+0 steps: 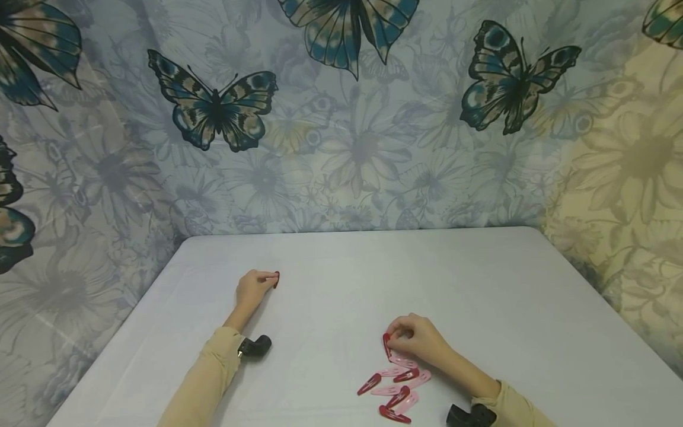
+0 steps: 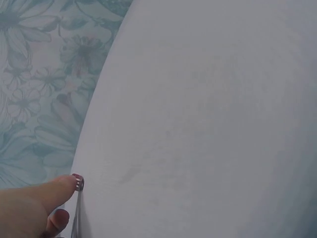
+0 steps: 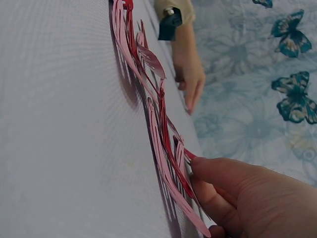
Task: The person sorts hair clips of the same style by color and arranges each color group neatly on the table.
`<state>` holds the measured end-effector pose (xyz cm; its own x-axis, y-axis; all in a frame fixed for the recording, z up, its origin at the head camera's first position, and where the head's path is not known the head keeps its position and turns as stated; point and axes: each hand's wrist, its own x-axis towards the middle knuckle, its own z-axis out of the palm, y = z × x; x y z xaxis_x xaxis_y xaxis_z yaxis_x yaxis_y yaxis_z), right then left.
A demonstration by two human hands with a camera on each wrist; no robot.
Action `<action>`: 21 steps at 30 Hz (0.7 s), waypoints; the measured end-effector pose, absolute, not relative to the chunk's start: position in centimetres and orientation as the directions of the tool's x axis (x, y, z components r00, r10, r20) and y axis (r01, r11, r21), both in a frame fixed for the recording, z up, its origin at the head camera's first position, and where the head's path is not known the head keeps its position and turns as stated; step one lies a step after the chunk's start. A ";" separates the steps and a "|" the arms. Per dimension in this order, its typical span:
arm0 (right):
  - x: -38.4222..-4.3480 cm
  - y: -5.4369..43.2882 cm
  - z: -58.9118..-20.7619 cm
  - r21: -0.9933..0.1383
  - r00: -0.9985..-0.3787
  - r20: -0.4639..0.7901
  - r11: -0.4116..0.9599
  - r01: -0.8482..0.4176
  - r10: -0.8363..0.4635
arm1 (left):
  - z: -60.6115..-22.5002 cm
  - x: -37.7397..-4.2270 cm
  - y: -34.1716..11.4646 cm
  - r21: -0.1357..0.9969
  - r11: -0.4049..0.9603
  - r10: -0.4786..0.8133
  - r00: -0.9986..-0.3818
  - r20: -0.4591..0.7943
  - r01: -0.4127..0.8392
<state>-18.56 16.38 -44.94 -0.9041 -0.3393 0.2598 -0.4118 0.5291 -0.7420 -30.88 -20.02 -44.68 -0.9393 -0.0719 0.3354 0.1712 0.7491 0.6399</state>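
One red clip [image 1: 276, 280] held in the left grip [image 1: 253, 289] toward the far left corner of the surface [image 1: 453, 279], pinched a second red clip [image 1: 386, 346] in the right grip [image 1: 424, 340] at the pink-and-red pile [image 1: 398, 397] toward the near edge, apparently barely begun, with most left.
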 end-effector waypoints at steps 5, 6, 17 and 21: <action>-18.5 16.5 -45.0 -0.753 -0.900 0.263 0.509 -0.417 -0.348 | -44.6 -30.9 -20.2 0.647 0.737 -0.053 -0.939 0.341 0.193; -18.5 16.5 -45.0 -0.756 -0.900 0.264 0.505 -0.417 -0.348 | -44.6 -30.8 -20.3 0.648 0.736 -0.050 -0.939 0.339 0.195; -18.6 16.6 -45.1 -0.744 -0.900 0.266 0.521 -0.419 -0.344 | -44.4 -30.7 -20.1 0.633 0.754 -0.035 -0.952 0.304 0.175; -18.6 16.6 -45.0 -0.755 -0.899 0.268 0.504 -0.419 -0.345 | -44.3 -30.7 -20.1 0.640 0.749 -0.040 -0.952 0.303 0.172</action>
<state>-18.57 16.60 -44.99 -0.8994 -0.3449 0.2684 -0.4187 0.5041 -0.7554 -30.70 -20.09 -44.31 -0.9522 -0.0396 0.3028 0.1723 0.7490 0.6398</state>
